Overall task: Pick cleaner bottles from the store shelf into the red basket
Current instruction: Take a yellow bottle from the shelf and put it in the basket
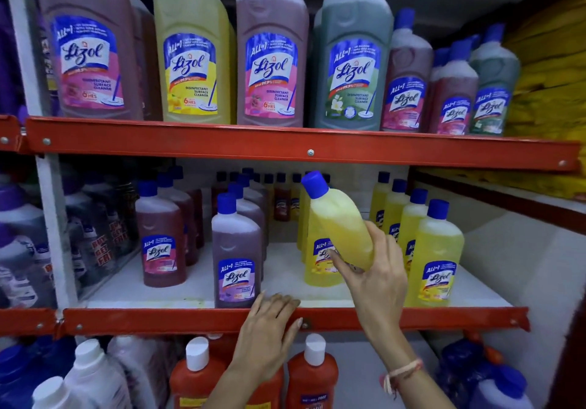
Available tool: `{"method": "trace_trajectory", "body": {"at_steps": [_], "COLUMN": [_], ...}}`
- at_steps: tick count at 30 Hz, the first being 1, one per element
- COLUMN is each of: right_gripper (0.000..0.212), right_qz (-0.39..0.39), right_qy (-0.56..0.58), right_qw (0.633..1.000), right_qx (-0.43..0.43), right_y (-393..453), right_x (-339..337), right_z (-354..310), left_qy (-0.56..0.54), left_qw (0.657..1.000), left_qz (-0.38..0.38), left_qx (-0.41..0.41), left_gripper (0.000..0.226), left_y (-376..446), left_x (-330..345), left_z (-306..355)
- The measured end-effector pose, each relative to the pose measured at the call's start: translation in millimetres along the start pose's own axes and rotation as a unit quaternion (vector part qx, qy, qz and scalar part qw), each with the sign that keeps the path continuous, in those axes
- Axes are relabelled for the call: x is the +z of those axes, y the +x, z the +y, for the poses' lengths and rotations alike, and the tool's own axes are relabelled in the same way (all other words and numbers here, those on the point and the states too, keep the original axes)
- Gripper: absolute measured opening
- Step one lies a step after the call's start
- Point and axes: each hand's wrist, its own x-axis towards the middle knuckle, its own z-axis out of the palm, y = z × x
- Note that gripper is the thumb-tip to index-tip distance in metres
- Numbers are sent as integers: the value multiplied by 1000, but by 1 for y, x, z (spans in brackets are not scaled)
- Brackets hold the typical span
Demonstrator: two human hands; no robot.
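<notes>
The right hand (377,278) is clamped around the lower body of a yellow plastic cleaner bottle with a blue cap (341,218) — the bottle is tilted, cap up and to the left, in front of the middle shelf. The left hand (269,332) rests flat with fingers loosely spread on the red metal shelf edge (158,320), gripping nothing, just beside an upright purple cleaner bottle (236,256). More yellow bottles (434,253) stand at right.

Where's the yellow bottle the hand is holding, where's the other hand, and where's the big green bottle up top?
Yellow bottle (341,221), head view, on its bare yellow body.
Left hand (266,335), head view, on the back of the hand.
Big green bottle (353,60), head view, on its front label.
</notes>
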Motion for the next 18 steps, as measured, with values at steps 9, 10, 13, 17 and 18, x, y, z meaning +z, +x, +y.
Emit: {"method": "trace_trajectory", "body": {"at_steps": [9, 10, 13, 17, 18], "right_gripper": [72, 71, 74, 77, 82], "right_qz": [-189, -198, -239, -310, -322], "right_qy": [455, 491, 591, 621, 618], "right_qw": [841, 812, 711, 654, 652], "right_qx": [225, 247, 296, 302, 300], "right_y": [11, 8, -1, -6, -6], "right_x": [-52, -55, -60, -66, -68], "right_z": [-5, -4, 1, 6, 7], "left_qy": [1, 3, 1, -6, -8], "left_qw": [1000, 1000, 999, 999, 999], "left_qz": [-23, -26, -32, -28, -28], "left_qx": [-2, -2, -9, -20, -21], "left_gripper": [51, 52, 54, 56, 56], "left_y": [-3, -3, -4, -5, -5], "left_x": [-1, 0, 0, 2, 2], "left_z": [-2, -1, 0, 1, 2]}}
